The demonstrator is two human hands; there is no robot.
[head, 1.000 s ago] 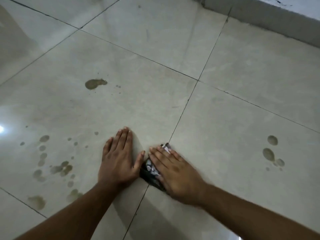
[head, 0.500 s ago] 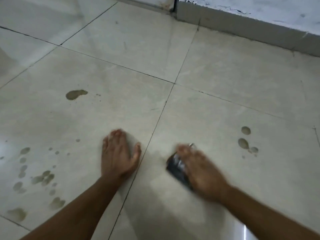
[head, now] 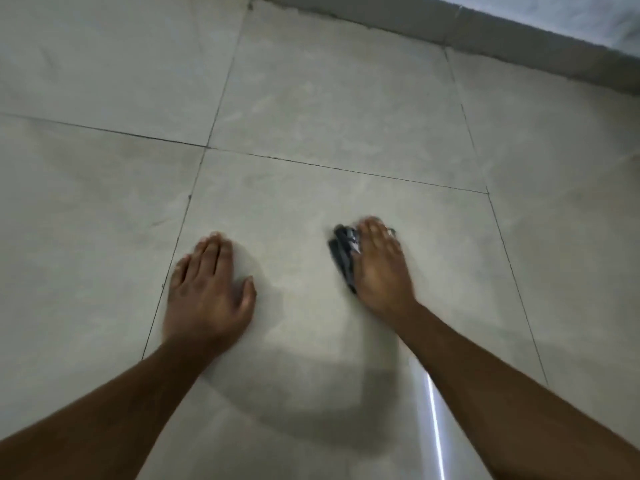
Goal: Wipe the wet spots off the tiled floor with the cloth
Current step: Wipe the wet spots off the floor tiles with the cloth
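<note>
Right grip (head: 379, 265) presses cloth (head: 341, 252) with flat fingers; left grip (head: 207, 289) lies flat on floor (head: 311, 98); no wet spots in view.

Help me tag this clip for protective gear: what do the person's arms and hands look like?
Both are bare: the left hand and right hand wear no gloves, and the forearms show no sleeves, watch or bands. Motion blur hides finer marks.

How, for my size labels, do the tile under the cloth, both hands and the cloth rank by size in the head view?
1. tile
2. left hand and right hand: alike, unranked
3. cloth, partly hidden under the right hand
</note>
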